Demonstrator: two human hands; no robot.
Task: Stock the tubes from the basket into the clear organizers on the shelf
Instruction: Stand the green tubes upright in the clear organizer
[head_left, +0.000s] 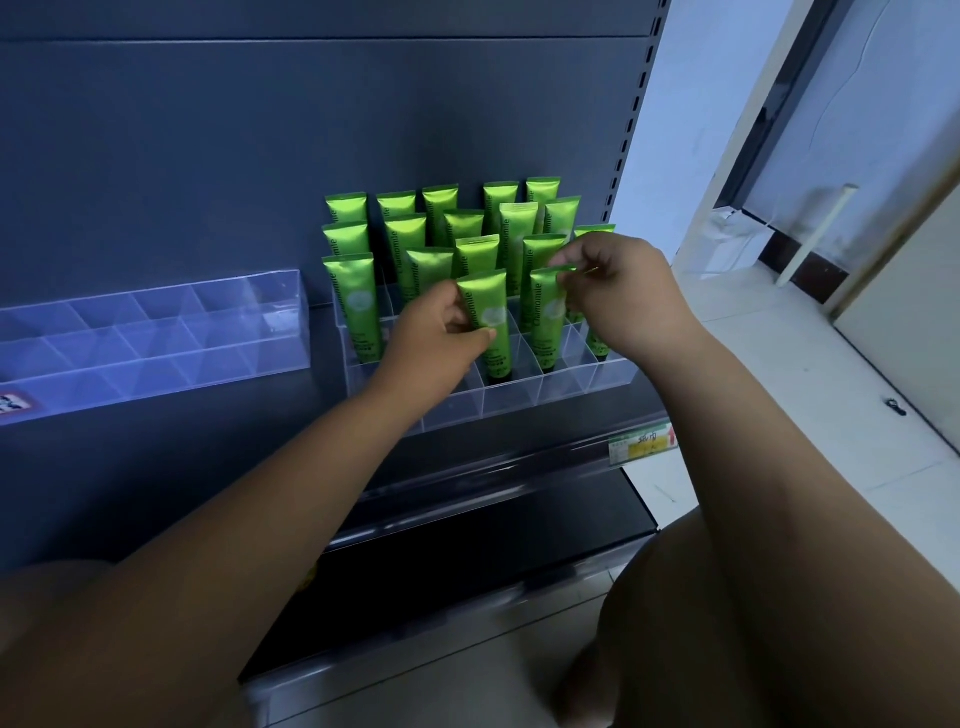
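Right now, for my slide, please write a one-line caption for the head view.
Left hand grips one green tube, right hand pinches another, both standing in the clear organizer.

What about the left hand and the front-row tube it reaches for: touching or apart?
Touching. The head view shows the left hand pinching the front-row tube between thumb and fingers.

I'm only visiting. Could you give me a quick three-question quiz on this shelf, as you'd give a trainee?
1. True or false: the left organizer holds tubes.
2. What does the left hand grip? A) a green tube B) a bottle C) nothing
3. Fill in: the right hand pinches the ___ edge of the next tube.
Key: 1 false; 2 A; 3 top.
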